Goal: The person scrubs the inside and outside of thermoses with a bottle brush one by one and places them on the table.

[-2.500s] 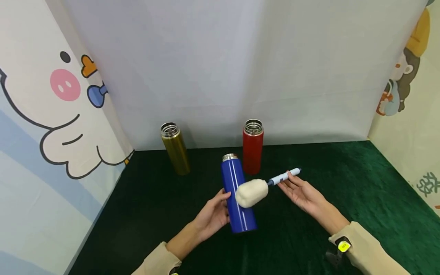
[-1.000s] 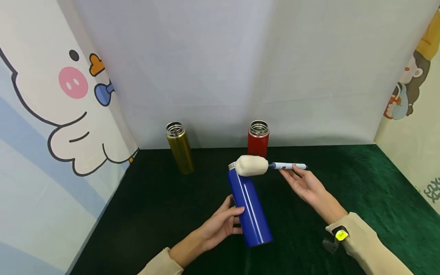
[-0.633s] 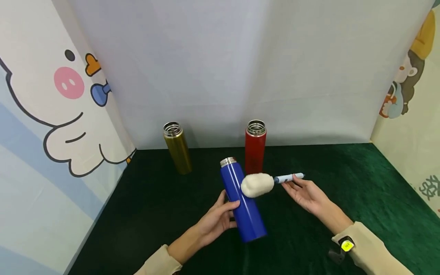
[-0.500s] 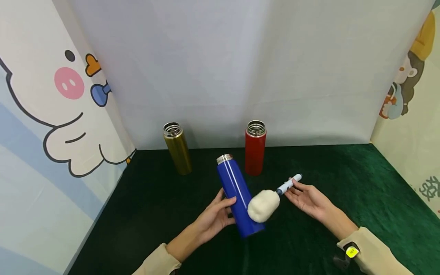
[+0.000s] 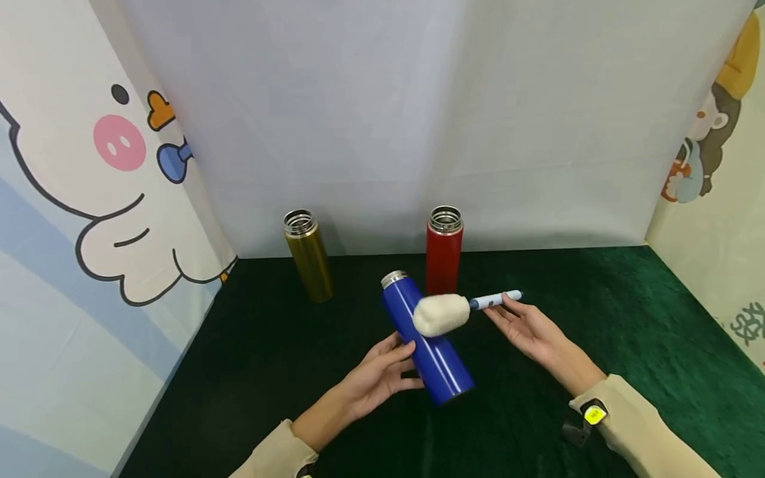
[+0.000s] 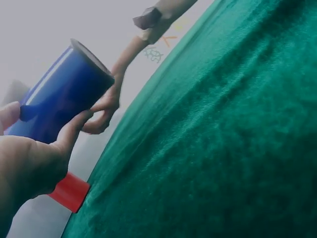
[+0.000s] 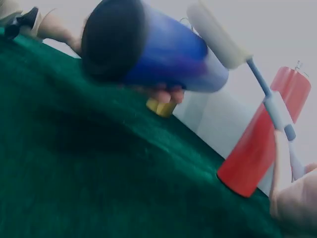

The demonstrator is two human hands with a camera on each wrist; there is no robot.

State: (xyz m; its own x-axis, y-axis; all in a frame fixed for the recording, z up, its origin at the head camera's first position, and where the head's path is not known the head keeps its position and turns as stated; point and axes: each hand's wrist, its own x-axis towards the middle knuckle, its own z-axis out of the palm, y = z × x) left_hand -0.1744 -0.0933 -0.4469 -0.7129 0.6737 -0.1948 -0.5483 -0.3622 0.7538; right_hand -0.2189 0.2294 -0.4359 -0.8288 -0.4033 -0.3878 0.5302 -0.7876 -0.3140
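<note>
A blue bottle [image 5: 427, 362] with a bare steel mouth is held in the air, tilted with its mouth up and to the left. My left hand [image 5: 376, 378] grips it around the body, thumb across the front. In my right hand [image 5: 532, 335] the pale handle of a bottle brush [image 5: 441, 315] is pinched between thumb and fingers. Its fluffy white head lies across the upper side of the blue bottle; the head view does not settle whether they touch. The right wrist view shows the brush [image 7: 218, 34] beside the bottle [image 7: 168, 49] as well.
Behind stand a lidless red bottle [image 5: 443, 262] and a lidless gold bottle [image 5: 311, 265], near a white backdrop [image 5: 370, 133]. Dark green cloth [image 5: 586, 299] covers the table. Printed side walls [image 5: 54, 318] border it left and right.
The brush head has swept up and down along the blue bottle's side, from near the mouth to low on the body, and now lies at its upper part. The blue bottle has tilted further.
</note>
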